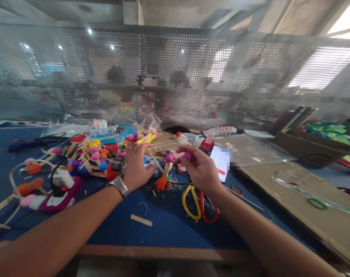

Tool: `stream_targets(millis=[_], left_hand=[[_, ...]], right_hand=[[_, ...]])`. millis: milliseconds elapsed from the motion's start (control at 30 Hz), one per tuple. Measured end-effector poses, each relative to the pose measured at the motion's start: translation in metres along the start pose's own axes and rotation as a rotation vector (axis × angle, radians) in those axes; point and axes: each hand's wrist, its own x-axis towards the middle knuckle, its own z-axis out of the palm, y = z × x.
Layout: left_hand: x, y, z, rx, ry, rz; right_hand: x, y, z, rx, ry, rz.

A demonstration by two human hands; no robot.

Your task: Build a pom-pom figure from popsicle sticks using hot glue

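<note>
Pinching a magenta clay-like lump in the right hand, beside a small stick model.
The left hand, fingers apart, is at the model's other side; whether it touches anything is hard to tell. Between the hands, the model has an orange foot: probably light, its wood stiff, its clay soft and easily dented, so best gripped by the sticks.

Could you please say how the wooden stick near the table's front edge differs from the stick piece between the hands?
The wooden stick is bare; the stick piece carries a magenta ball and an orange lump. The wooden stick lies flat; the stick piece appears upright, slightly tilted. Both show pale wood.
</note>
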Motion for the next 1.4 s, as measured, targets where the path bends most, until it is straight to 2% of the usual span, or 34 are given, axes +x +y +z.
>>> stream_targets(millis=[167, 433, 567, 733, 800, 933, 1000, 1067, 1200, 1400], left_hand=[[0.000, 0.000, 0.000, -0.042, 0.050, 0.051], [-0.001, 0.000, -0.002, -0.102, 0.103, 0.123], [-0.003, 0.002, -0.003, -0.193, 0.128, 0.164], [0.000, 0.001, -0.003, -0.198, 0.166, 0.087], [0.001, -0.001, -0.003, -0.124, 0.125, 0.041], [0.000, -0.002, -0.002, 0.147, -0.141, -0.045], [-0.003, -0.001, -0.001, 0.221, -0.231, -0.051], [-0.005, 0.000, 0.000, 0.240, -0.256, -0.043], [-0.006, 0.000, -0.001, 0.278, -0.294, -0.031], [-0.004, 0.001, -0.004, 0.321, -0.358, -0.010]], right_hand=[[0.001, -0.004, -0.003, -0.016, 0.030, 0.088], [0.002, -0.006, -0.008, -0.166, 0.065, -0.038], [0.002, -0.006, -0.003, -0.123, 0.070, -0.072], [0.002, -0.008, -0.004, -0.159, 0.036, -0.066], [0.002, -0.008, -0.006, -0.165, 0.043, -0.065], [0.004, -0.001, -0.007, -0.140, 0.133, -0.067], [0.007, 0.005, -0.007, -0.098, 0.187, -0.065], [0.010, 0.010, -0.007, -0.068, 0.216, -0.066], [0.012, 0.011, -0.008, -0.142, 0.216, -0.078], [0.006, 0.003, -0.004, 0.018, 0.060, 0.110]])
